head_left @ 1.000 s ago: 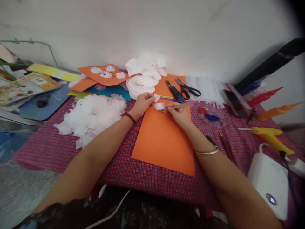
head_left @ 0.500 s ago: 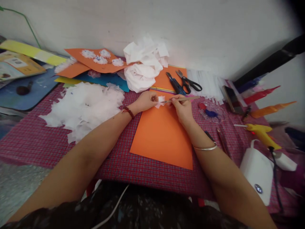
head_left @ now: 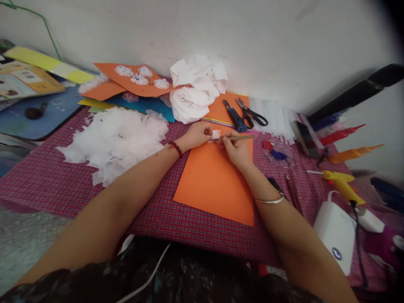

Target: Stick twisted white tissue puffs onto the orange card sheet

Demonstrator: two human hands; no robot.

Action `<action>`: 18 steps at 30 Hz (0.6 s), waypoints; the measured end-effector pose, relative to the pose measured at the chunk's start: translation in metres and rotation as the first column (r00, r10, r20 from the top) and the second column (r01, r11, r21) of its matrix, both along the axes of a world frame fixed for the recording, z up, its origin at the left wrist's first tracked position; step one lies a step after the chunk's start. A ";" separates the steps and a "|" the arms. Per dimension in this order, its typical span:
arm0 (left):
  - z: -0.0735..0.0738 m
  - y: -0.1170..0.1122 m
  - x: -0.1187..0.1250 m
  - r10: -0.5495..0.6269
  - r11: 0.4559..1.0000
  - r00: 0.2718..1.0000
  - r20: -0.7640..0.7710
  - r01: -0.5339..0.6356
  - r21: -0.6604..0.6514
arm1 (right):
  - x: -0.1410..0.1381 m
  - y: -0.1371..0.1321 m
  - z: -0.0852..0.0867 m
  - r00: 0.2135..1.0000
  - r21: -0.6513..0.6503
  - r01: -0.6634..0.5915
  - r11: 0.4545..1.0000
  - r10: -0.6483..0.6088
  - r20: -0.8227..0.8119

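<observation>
My left hand [head_left: 199, 134] pinches a small piece of white tissue paper [head_left: 216, 134] above the far end of an orange sheet [head_left: 214, 181]. In my right hand [head_left: 235, 149] is a thin wooden stick [head_left: 244, 137], perhaps a brush or pencil, held nearly level. Its left end meets the tissue piece; the very tip is hidden. Left of my forearm spreads a heap of cut white tissue squares [head_left: 120, 139]. Crumpled white tissue [head_left: 192, 99] lies behind my left hand.
Black scissors [head_left: 252, 115] and a blue-black cutter [head_left: 235, 115] lie beyond my hands. To the right are a plastic palette with red and blue paint [head_left: 279, 155], a phone [head_left: 305, 138], a yellow glue gun [head_left: 342, 184] and a white box-like device [head_left: 336, 235]. Orange sheets with tissue flowers [head_left: 135, 80] stand back left.
The tissue piece now looks more folded around the stick's end, and the stick lies at a slightly different angle. My right hand has shifted a little left. The whole view has shifted slightly.
</observation>
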State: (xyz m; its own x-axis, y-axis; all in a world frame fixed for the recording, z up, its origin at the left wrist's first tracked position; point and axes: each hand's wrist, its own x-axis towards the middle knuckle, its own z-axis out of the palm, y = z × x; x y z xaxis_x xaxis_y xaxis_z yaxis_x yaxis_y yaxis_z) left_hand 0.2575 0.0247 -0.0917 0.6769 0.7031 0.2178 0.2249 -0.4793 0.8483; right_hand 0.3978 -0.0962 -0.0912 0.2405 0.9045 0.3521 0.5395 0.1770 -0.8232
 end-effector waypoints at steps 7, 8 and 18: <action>-0.006 0.005 -0.002 0.026 1.000 0.997 0.076 -0.025 -0.019 | -0.016 -0.009 0.005 0.808 -0.016 -0.046 0.999 0.047 0.587; -0.006 0.005 -0.003 0.028 1.000 0.996 0.080 -0.027 -0.016 | -0.017 -0.010 0.006 0.790 -0.025 -0.056 0.998 0.059 0.611; 0.005 0.002 -0.006 0.069 0.974 0.986 0.150 -0.033 -0.226 | 0.007 0.006 0.000 0.848 -0.042 0.241 0.970 -0.231 -0.477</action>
State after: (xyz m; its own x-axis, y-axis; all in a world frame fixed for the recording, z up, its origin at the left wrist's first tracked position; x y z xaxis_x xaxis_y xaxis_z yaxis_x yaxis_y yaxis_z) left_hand 0.2514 0.0264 -0.0869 0.6090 0.7784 0.1521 0.1010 -0.2663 0.9586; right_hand 0.4052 -0.0904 -0.0911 0.5884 0.7933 0.1565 0.1112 0.1124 -0.9874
